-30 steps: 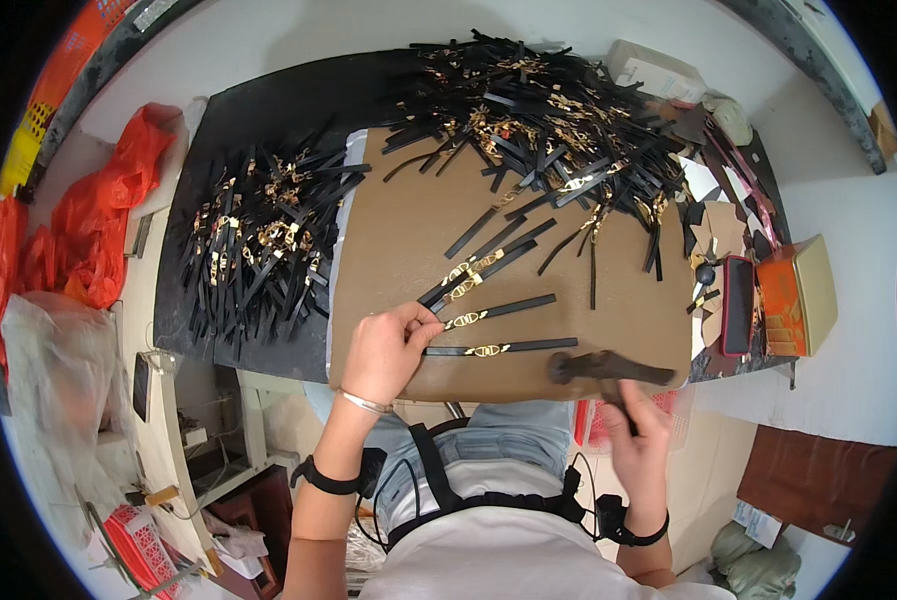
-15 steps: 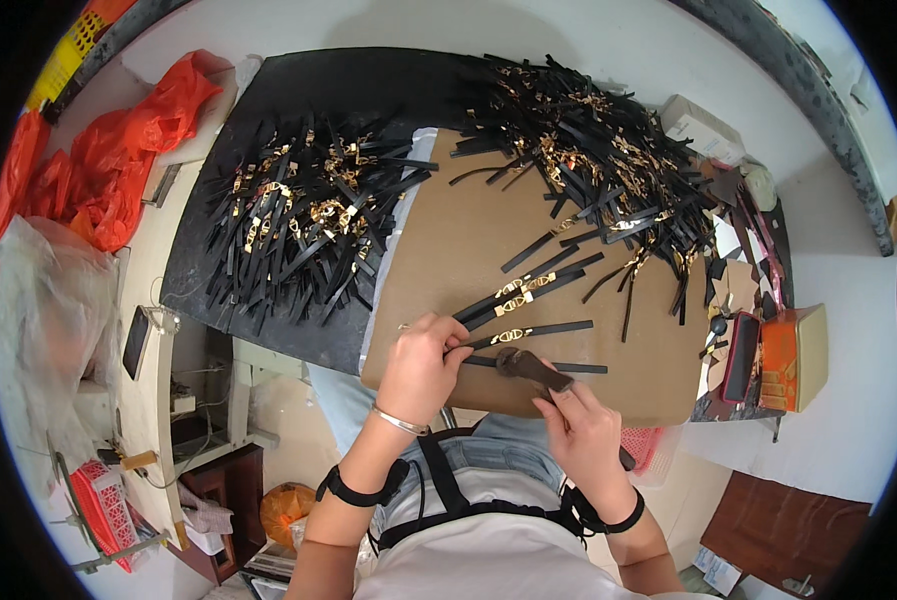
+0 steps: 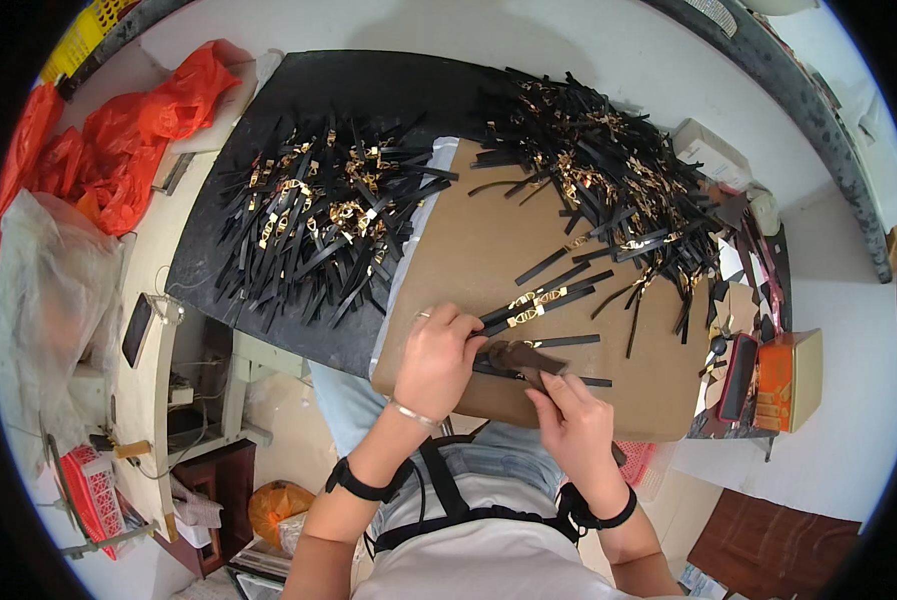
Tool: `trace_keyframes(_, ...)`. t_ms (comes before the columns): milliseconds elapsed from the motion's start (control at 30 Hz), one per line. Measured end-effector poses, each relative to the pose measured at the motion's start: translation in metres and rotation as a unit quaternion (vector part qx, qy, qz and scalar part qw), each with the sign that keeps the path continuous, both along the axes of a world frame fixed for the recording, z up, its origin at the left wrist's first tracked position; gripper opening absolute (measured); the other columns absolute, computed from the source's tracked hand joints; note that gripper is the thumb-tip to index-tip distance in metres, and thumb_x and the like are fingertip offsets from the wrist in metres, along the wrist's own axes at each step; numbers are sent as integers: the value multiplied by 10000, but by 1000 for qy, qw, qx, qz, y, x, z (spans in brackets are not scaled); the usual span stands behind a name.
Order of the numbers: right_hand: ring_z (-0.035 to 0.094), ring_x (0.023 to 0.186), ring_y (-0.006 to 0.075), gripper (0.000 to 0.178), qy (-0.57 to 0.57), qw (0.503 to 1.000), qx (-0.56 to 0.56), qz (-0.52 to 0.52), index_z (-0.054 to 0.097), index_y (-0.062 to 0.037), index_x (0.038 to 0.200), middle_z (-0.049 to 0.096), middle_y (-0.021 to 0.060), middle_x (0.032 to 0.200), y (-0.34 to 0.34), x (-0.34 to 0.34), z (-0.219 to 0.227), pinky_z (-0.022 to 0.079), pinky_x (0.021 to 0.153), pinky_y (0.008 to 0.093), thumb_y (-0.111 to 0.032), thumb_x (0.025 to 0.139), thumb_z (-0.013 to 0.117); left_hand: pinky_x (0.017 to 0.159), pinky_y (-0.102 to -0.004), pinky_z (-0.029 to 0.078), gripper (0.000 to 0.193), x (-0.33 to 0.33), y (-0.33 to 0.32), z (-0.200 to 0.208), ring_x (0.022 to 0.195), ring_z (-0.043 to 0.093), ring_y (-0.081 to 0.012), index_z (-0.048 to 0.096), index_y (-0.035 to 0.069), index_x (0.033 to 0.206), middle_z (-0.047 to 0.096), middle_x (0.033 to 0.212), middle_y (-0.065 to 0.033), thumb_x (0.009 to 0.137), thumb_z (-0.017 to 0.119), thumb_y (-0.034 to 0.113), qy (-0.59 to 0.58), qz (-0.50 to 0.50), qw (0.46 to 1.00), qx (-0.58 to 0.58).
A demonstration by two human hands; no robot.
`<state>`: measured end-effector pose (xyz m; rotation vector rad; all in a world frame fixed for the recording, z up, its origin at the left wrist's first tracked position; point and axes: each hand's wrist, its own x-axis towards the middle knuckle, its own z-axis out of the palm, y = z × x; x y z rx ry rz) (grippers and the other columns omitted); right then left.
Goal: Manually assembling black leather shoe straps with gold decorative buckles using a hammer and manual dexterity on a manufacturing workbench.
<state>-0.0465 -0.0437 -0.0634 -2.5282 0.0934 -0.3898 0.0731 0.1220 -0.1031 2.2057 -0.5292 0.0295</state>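
right hand (image 3: 576, 425): fingers wrapped round handle of hammer (image 3: 528, 358), its head over two black straps (image 3: 573, 340) on brown mat (image 3: 658, 390); contact unclear. left hand (image 3: 438, 360): fingers bent in at straps' left ends; cannot tell if pinching. strap pile (image 3: 318, 225) on table (image 3: 368, 85), leftward.

Left hand (image 3: 436, 360), metal bangle at wrist, fingers at the left end of a black strap (image 3: 573, 340); grip partly hidden. Right hand (image 3: 576, 425), closed round a hammer (image 3: 528, 358) — its head over that strap's middle, contact unclear. Brown mat (image 3: 488, 225), beneath, on a black table (image 3: 358, 85). Two heaps of black straps with gold-coloured buckles — left heap (image 3: 313, 225), on the table; larger right heap (image 3: 608, 180), partly overlapping the mat. Orange-and-gold box (image 3: 790, 380), at right.
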Motion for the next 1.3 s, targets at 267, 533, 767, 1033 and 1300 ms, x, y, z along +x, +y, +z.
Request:
trace_keyframes(267, 694, 773, 291, 335, -9, 992, 90, -89, 689, 25, 1196, 702, 179, 918, -39, -30, 3, 537, 724, 336, -54, 875, 740, 784, -419, 506, 158, -2, 5, -5, 886, 607, -324, 692, 40, 917, 628, 929, -114, 761, 715, 30, -25, -90, 993, 69)
trace_keyframes(533, 717, 860, 309, 323, -50, 990, 97, -93, 672, 65, 1191, 722, 220, 1012, -41, -3, 1, 545, 787, 335, -41, 891, 724, 815, -370, 494, 339, -15, 16, -5, 914, 591, -229, 706, 13, 1086, 596, 1007, -52, 758, 620, 39, -225, -146, 950, 160)
trace_keyframes(767, 619, 572, 308, 409, 46, 997, -55, -20, 681, -110, 1269, 616, 106, 764, -24, 16, 9, 495, 507, 405, -140, 867, 753, 781, -392, 504, 287, -17, 17, -7, 861, 620, -290, 720, 35, 1054, 626, 949, -87, 770, 686, 8, -136, -104, 984, 43)
trace_keyframes(1033, 660, 645, 325, 288, 16, 999, -31, -11, 706, -70, 1138, 671, 115, 827, -29, 9, 5, 525, 573, 399, -135, 862, 757, 788, -428, 491, 85, 11, -4, -8, 870, 599, -336, 684, 49, 891, 610, 889, -106, 816, 724, 46, -73, -27, 996, 40)
trace_keyframes(1300, 695, 777, 251, 375, -47, 987, 87, -123, 655, 27, 1268, 719, 210, 965, -70, 9, 9, 528, 716, 327, -86, 916, 715, 792, -403, 491, 131, 2, -1, -5, 887, 596, -298, 667, 43, 903, 594, 905, -88, 779, 707, 59, -150, -80, 977, 130)
